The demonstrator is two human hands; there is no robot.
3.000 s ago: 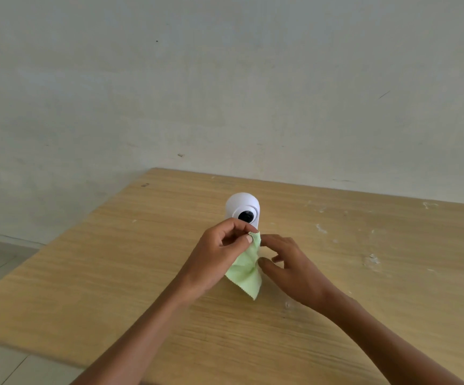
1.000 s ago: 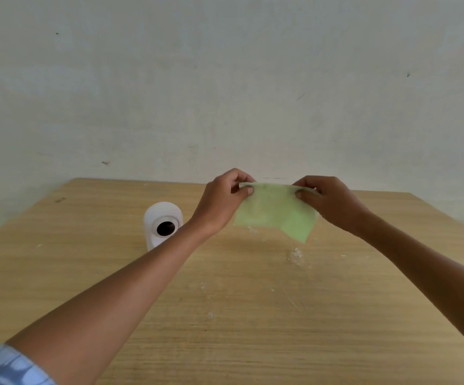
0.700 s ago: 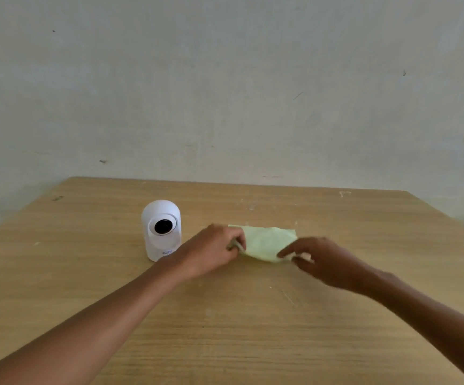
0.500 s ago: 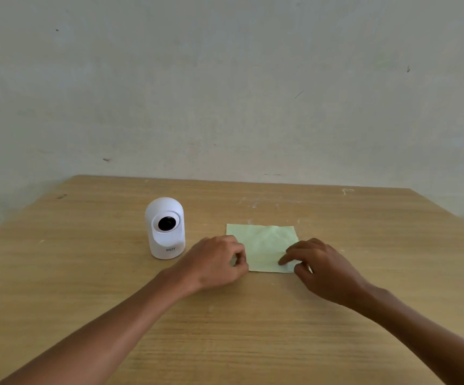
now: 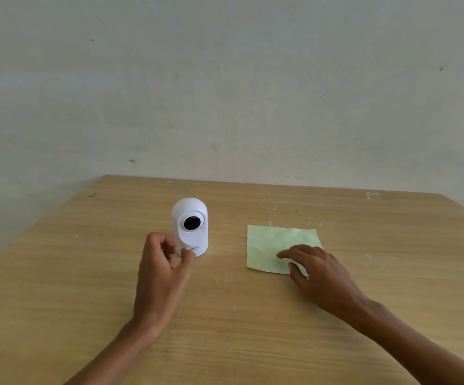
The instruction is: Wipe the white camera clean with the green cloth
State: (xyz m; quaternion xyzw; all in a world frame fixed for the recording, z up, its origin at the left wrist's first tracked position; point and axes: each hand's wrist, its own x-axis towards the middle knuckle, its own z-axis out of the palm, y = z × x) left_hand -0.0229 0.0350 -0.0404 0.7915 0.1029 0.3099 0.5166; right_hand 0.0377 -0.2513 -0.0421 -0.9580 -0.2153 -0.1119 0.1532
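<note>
- White camera (image 5: 189,227) stands upright on the wooden table (image 5: 225,315), in the far half and left of centre, well in from the far edge. I see its round dark lens (image 5: 192,223) facing toward the near edge; small blue lettering shows low on the front, partly covered.
- Left hand (image 5: 160,269) is at the camera's base on the near-left side. Thumb tip touches the lower front of the body; the curled fingers (image 5: 167,244) sit against or just beside its left flank. I cannot tell whether this is a firm grip or only a light touch; the base rests on the table.
- Green cloth (image 5: 278,247) lies spread flat on the table to the right of the camera, apart from it, with bare wood between them. It reads as roughly square with faint creases; its far edge runs nearly parallel with the table's far edge.
- Right hand (image 5: 318,276) lies palm down over the cloth's near-right corner, fingers loosely spread, fingertips resting on the fabric. I see no pinch and no lifted fold; the hand grips nothing and hides that corner.
- Both forearms come in from the near edge, bare.
- Table surface carries pale flecks and scuffs near the far edge and the far-right corner. Behind it stands a plain pale wall (image 5: 225,93) with a few small dark marks.
</note>
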